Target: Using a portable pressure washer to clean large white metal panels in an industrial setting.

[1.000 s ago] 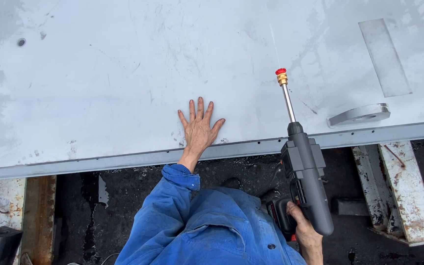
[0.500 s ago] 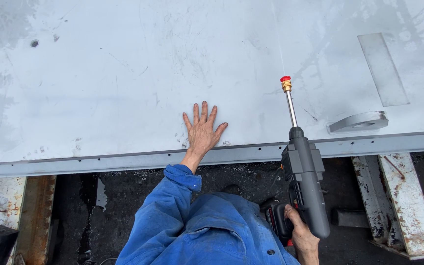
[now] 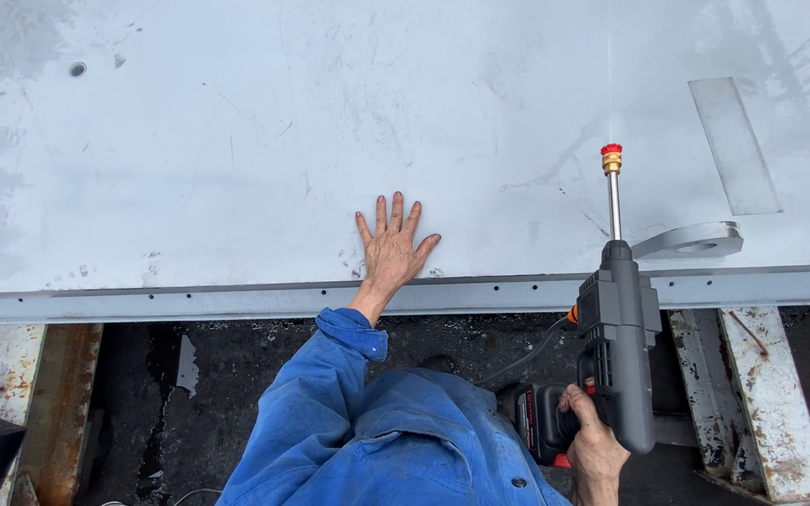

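My left hand (image 3: 392, 247) lies flat with fingers spread on a large grey metal panel (image 3: 236, 141), close to its near edge. My right hand (image 3: 594, 447) grips the handle of a dark grey cordless spray gun (image 3: 617, 351) with a red and black battery pack. Its thin metal lance ends in a brass and red nozzle (image 3: 611, 156) pointing away from me over the panel. A faint thin jet rises from the nozzle. My blue sleeve (image 3: 330, 394) covers the left arm.
A grey rail with small holes (image 3: 142, 302) runs along the panel's near edge. A metal lug with a hole (image 3: 691, 241) and a flat strip (image 3: 733, 145) sit on the panel at right. Rusty white beams (image 3: 761, 394) and dark wet ground lie below.
The view has shifted slightly; the spray gun and nozzle sit a little further right and lower in view. My left hand stays flat on the panel.
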